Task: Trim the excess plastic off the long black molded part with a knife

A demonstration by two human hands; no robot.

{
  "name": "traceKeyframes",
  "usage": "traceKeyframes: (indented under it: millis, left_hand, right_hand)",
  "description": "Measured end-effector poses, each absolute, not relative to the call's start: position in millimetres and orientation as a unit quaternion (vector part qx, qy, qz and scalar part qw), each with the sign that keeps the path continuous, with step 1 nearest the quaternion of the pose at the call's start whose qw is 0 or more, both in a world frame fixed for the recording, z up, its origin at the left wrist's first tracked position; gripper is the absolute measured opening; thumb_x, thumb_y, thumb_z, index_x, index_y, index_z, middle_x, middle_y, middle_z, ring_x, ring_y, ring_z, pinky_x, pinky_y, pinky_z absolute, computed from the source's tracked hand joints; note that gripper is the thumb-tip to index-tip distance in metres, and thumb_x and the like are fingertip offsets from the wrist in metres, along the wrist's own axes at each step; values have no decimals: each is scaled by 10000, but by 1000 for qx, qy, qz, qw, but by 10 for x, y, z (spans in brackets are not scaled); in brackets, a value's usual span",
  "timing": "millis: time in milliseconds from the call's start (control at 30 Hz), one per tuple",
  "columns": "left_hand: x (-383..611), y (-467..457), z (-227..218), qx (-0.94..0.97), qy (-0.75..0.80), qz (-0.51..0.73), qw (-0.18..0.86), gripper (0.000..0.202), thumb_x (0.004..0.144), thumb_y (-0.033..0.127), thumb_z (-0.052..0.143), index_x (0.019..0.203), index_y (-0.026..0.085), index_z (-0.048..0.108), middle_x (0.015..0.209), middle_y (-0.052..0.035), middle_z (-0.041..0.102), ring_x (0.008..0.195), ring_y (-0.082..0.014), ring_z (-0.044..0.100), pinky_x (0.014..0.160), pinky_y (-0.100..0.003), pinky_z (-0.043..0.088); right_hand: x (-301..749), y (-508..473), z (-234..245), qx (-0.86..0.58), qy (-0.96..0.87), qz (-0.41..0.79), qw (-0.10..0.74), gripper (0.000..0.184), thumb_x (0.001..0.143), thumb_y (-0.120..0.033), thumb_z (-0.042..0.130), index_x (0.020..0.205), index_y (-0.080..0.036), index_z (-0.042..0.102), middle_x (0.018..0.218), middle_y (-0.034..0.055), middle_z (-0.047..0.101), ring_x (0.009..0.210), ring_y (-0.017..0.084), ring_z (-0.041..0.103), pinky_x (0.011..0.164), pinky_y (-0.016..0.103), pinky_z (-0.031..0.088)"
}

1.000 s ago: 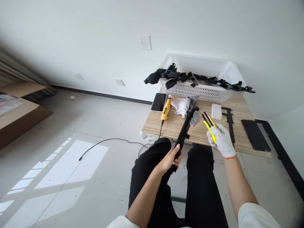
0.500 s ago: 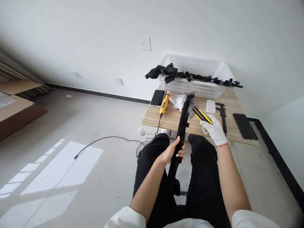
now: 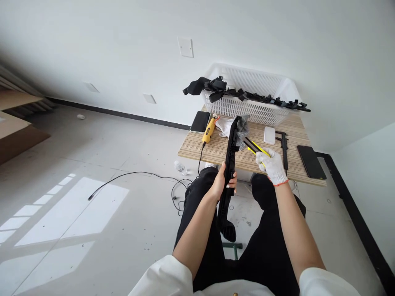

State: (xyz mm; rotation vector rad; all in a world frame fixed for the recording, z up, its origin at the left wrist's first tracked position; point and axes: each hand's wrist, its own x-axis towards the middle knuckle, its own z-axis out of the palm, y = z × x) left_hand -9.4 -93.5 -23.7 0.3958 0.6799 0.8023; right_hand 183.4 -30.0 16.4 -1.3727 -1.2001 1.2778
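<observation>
My bare left hand point(image 3: 224, 182) is wrapped around the middle of a long black plastic part point(image 3: 230, 156) that stands nearly upright between my knees, its top reaching over the wooden table point(image 3: 216, 150). A white work glove covers my right hand point(image 3: 271, 165), which grips a yellow and black utility knife point(image 3: 256, 148). The knife's tip points up and left toward the upper section of the part.
On the table lie a yellow corded tool point(image 3: 208, 130), a dark tablet point(image 3: 200, 121), white and grey gloves point(image 3: 226, 126), a white box point(image 3: 269, 135), a black caliper point(image 3: 284, 144) and a phone point(image 3: 310, 161). A white basket point(image 3: 247, 94) holds several black parts. On the floor lie a cable point(image 3: 135, 176) and a bottle point(image 3: 179, 167).
My left hand has raised the black part and turned it more upright, nearer the table's middle. My right hand with the knife has swung left toward it.
</observation>
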Motion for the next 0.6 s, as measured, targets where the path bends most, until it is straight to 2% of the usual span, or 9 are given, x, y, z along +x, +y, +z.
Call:
traceKeyframes:
  millis: [200, 333, 467, 600]
  left_hand:
    - [-98, -883, -360, 178, 393, 393, 812, 758, 842, 891, 195, 691, 199, 467, 474, 83, 333, 348, -61, 207, 374, -247, 449]
    - [-93, -884, -404, 189, 403, 402, 800, 777, 820, 906, 235, 701, 189, 510, 474, 73, 361, 346, -64, 237, 377, -250, 447]
    - [-114, -882, -425, 183, 400, 396, 806, 775, 856, 876, 206, 699, 185, 519, 475, 66, 367, 340, -65, 246, 379, -249, 445]
    - [-166, -892, -464, 187, 384, 385, 818, 776, 911, 818, 128, 713, 182, 527, 464, 60, 374, 327, -68, 249, 377, -246, 448]
  right_hand:
    - [1837, -119, 150, -554, -557, 456, 418, 462, 656, -396, 800, 1039, -161, 694, 649, -32, 631, 460, 56, 434, 418, 194, 360]
    - [1911, -29, 145, -539, -598, 426, 412, 531, 682, -383, 797, 1160, -168, 710, 887, 24, 730, 604, 84, 550, 518, 205, 454]
    - [1977, 28, 99, -523, -656, 381, 389, 518, 704, -387, 804, 1187, -215, 731, 1131, 53, 735, 902, 160, 677, 746, 266, 568]
    - [2012, 44, 55, -527, -650, 359, 413, 506, 745, -387, 781, 1220, -224, 720, 1155, 49, 734, 1029, 197, 681, 874, 342, 584]
